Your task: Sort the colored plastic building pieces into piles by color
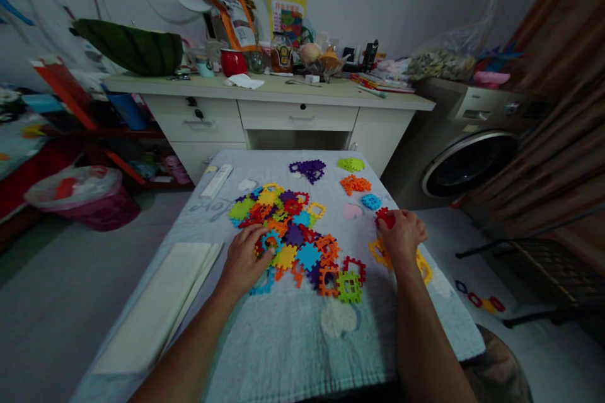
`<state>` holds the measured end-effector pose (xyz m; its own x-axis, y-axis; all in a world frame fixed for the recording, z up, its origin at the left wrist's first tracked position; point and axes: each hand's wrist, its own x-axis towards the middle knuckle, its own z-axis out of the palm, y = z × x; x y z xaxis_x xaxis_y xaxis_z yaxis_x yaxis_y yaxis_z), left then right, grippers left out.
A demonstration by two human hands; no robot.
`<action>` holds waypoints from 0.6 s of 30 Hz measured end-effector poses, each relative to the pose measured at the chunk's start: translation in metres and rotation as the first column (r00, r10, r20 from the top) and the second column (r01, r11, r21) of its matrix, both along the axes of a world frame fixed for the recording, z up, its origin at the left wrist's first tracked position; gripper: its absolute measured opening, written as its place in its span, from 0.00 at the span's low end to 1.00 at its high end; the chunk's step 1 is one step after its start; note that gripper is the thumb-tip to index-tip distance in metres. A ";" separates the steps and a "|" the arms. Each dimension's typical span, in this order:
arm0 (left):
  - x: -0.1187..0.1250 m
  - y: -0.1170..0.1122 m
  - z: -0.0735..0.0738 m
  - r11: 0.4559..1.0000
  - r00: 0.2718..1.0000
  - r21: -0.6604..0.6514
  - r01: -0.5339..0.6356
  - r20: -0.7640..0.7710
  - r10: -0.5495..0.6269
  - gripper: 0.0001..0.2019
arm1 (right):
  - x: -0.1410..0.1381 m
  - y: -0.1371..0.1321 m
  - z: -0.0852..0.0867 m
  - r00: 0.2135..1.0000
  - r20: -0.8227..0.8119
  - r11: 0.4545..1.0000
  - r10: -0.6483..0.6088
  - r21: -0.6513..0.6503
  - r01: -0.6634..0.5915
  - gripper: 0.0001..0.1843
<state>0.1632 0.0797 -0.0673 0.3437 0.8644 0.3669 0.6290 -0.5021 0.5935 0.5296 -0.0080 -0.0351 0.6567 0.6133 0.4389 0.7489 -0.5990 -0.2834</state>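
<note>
On the table's left, a folded white sheet (pixel 158 312) slants from near left to far right, as does the slim white box (pixel 217 181) beyond it. The left hand (pixel 248 258) rests at the left side of the pile of coloured plastic pieces (pixel 293 234), thumb and forefinger curved and parted around a few of them; whether it has hold of one, I cannot tell. The pile sits mid-table, its long axis running from far left to near right, ending in a square green piece (pixel 350 288). Its lower pieces are covered by those on top, and the hand hides part of the left edge.

Farther back, the purple pieces (pixel 309 169) narrow toward the person. To their right, the lime pieces (pixel 350 164) and orange pieces (pixel 356 184) both stretch crosswise, with the blue pieces (pixel 371 201) nearer.

The right hand (pixel 404 233) is bent, fingertips close together at the red pieces (pixel 384 215), which poke out toward far left; its fingers conceal the rest, so a firm hold cannot be confirmed. The yellow pieces (pixel 424 267) show either side of that wrist, their middle hidden. Both forearms run off the bottom edge.
</note>
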 end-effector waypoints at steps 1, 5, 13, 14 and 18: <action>0.000 0.000 0.000 1.000 1.000 0.001 -0.002 0.003 0.002 0.19 | -0.002 0.001 0.002 1.000 0.005 1.000 0.021 0.016 -0.021 0.14; 0.000 0.000 -0.001 1.000 1.000 0.006 0.004 0.008 -0.004 0.19 | -0.018 0.006 0.004 0.966 0.012 0.966 0.256 0.035 -0.257 0.13; 0.001 0.000 -0.003 1.000 1.000 -0.011 -0.004 0.004 0.005 0.20 | -0.067 0.017 -0.001 0.662 -0.239 0.674 0.710 -0.043 -0.738 0.15; 0.000 -0.001 -0.004 1.000 1.000 -0.011 -0.005 0.005 0.005 0.20 | -0.071 0.017 0.000 0.633 -0.268 0.645 0.726 -0.053 -0.762 0.16; 0.000 0.000 -0.004 1.000 1.000 -0.008 -0.005 0.009 0.005 0.20 | -0.075 0.015 0.004 0.557 -0.346 0.567 0.755 -0.082 -0.820 0.20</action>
